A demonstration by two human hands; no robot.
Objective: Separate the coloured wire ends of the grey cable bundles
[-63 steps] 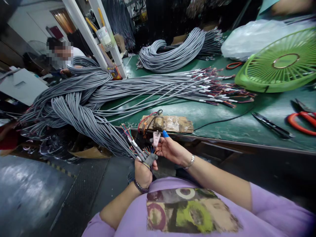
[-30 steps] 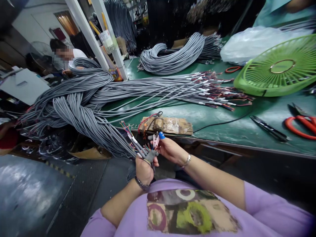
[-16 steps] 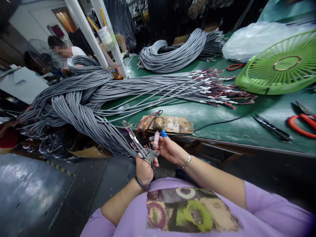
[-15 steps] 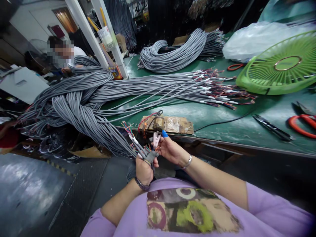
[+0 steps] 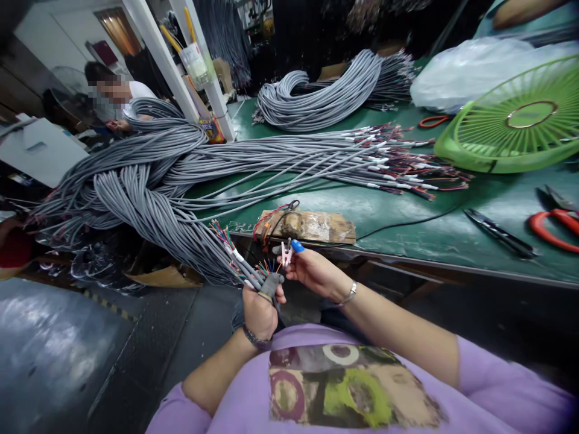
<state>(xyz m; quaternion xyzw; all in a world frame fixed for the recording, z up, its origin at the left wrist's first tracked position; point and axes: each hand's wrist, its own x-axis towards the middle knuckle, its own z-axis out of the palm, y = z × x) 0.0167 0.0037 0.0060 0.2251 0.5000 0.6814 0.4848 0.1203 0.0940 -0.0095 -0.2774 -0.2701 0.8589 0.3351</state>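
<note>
My left hand (image 5: 261,311) is closed around several grey cables (image 5: 248,269); a grey cover is on its thumb. Coloured wire ends (image 5: 268,266) fan out just above that thumb. Between the fingertips of my right hand (image 5: 312,271) is a small pale pink clip (image 5: 286,253) shaped like a clothespin, close to the wire ends. A blue cover sits on one finger of that hand. Beyond my hands, a wooden board (image 5: 328,227) with a brown lump and red and black leads lies along the table's front edge.
Long bundles of grey cable (image 5: 253,154) cross the green table (image 5: 407,232). Behind them lies a coil of cable (image 5: 321,99). To the right are a green fan (image 5: 511,120), pliers (image 5: 500,234) and red-handled scissors (image 5: 554,228). A co-worker (image 5: 120,93) sits at the back left.
My left hand has shifted slightly left with the cables, and the coloured wire ends are more spread in view. The pink clip is turned more upright. Another person's arm now shows at the top right.
</note>
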